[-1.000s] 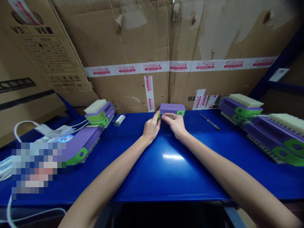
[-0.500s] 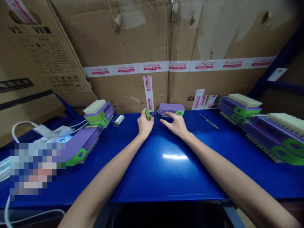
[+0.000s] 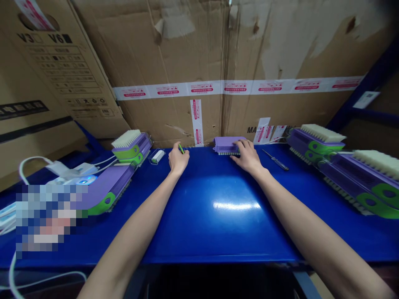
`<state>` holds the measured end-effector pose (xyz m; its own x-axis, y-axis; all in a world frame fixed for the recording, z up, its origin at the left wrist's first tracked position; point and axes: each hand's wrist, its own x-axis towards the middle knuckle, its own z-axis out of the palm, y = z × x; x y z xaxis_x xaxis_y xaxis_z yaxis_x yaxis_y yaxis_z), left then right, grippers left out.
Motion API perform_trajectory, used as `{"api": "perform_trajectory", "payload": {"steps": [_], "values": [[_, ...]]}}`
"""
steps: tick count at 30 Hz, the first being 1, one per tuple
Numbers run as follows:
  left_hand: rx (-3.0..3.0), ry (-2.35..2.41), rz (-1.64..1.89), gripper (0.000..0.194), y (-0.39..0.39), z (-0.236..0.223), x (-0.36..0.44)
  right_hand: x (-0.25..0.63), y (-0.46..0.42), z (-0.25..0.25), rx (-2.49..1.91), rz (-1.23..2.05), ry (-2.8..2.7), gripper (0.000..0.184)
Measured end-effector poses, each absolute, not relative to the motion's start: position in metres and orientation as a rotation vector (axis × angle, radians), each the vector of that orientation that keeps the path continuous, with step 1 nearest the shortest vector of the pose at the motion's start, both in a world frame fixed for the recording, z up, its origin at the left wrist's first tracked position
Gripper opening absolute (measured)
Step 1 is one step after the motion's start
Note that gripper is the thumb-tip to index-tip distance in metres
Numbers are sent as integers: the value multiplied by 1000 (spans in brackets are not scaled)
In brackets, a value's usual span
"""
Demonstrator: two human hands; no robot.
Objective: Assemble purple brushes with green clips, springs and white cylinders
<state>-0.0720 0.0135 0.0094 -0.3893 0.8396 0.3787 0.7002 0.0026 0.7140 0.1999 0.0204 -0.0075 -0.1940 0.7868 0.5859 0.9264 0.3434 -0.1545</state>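
My left hand is closed around a small green piece, whose narrow edge sticks out above the fingers; the rest of it is hidden. It is at the back of the blue table, just right of a small white and green block in clear casing. My right hand wraps over the right end of a purple brush, covering its green end. The brush lies with pale bristles down, close against the cardboard. A screwdriver with a clear handle lies to the right of this hand.
Stacked purple and green brushes stand at the right. More brushes are at the left, beside white cables and a power strip. Large cardboard sheets wall off the back. The blue table's front edge is near me.
My left hand has moved left with the green piece, away from the brush. My right hand has shifted right and closed over the brush's right end; the brush has moved slightly right.
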Motion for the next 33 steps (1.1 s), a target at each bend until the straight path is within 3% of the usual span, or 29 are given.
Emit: {"api": "perform_trajectory", "payload": {"steps": [11, 18, 23, 27, 33], "values": [[1876, 1960, 1254, 51, 9, 10, -61, 186, 4, 9, -1359, -360, -2188, 42], [1925, 1695, 1163, 53, 9, 9, -56, 185, 2, 9, -1296, -314, -2147, 77], [1532, 1330, 1127, 48, 9, 14, -54, 190, 10, 0, -1267, -100, -2219, 67], [1312, 1219, 1103, 38, 7, 21, -54, 191, 10, -2, -1173, -103, -2219, 67], [1204, 1221, 1144, 39, 8, 21, -59, 188, 9, -2, -1074, -160, -2209, 65]]}}
